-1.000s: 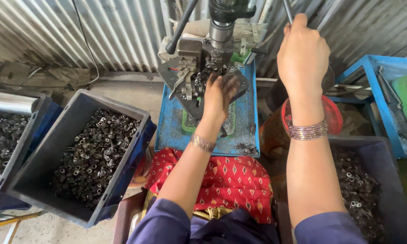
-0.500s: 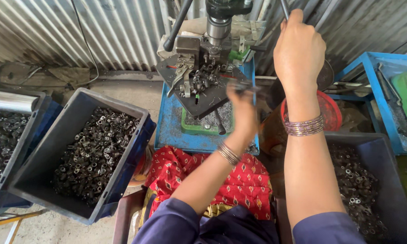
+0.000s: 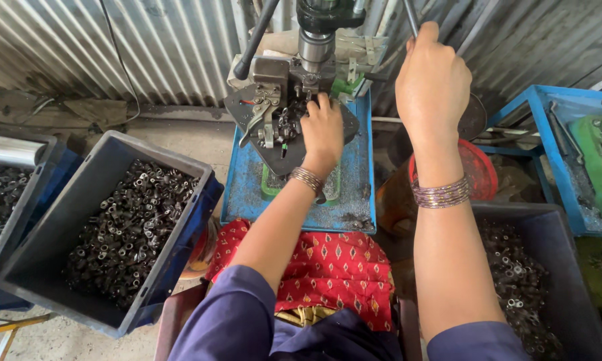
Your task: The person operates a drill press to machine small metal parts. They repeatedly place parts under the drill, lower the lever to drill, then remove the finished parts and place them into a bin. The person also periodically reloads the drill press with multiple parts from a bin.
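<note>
Grey crate (image 3: 67,220) of small dark metal parts (image 3: 124,224) at left; second crate (image 3: 555,267) at right. Blue tabletop (image 3: 247,194) carries the press machine (image 3: 301,80). Right hand (image 3: 431,83) raised, grip closed around the thin metal lever (image 3: 411,17). Left hand (image 3: 322,130) rests on the dark fixture plate (image 3: 264,144) under the spindle, fingers curled down; whether they grip a part cannot be told.
</note>
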Demonstrator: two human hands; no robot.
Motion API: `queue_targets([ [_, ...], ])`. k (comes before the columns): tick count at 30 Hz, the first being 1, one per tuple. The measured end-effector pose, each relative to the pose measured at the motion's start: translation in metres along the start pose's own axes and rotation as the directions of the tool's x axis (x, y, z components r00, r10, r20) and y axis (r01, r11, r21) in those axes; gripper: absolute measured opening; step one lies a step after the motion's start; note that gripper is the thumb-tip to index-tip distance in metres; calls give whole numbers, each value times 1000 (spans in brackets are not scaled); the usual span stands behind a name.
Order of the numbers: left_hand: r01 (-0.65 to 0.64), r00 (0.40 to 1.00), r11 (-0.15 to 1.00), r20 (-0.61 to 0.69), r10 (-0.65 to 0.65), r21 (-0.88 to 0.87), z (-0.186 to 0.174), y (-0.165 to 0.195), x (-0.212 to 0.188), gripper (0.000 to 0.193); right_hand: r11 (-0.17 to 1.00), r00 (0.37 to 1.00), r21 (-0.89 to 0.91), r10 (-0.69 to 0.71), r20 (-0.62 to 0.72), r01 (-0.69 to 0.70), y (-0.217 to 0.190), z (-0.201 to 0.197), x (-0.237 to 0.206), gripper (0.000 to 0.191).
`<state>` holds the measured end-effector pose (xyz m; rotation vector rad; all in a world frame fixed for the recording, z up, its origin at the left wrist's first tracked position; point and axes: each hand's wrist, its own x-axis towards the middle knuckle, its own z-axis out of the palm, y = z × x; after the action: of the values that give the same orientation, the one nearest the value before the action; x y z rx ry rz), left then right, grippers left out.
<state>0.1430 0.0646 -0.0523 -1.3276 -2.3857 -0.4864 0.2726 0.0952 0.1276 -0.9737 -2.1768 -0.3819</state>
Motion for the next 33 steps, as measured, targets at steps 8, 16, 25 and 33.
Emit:
queue_targets([
  [8, -158, 984, 880, -150, 100, -448, -5, -23, -26, 29, 1000, 1000, 10, 14, 3, -14, -1, -3, 1, 20],
  [16, 79, 780, -636, 445, -440, -767, 26, -2, -11, 30, 1000, 1000, 3, 10, 3, -10, 0, -3, -2, 19],
  [25, 21, 799, -723, 446, -403, -691, 24, -11, 6, 34, 1000, 1000, 4, -9, -12, 9, 2, -3, -3, 19],
  [33, 341, 741, -726, 646, -184, -598, -6, -10, -10, 36, 999, 1000, -18, -26, -3, 26, 6, -2, -3, 15],
])
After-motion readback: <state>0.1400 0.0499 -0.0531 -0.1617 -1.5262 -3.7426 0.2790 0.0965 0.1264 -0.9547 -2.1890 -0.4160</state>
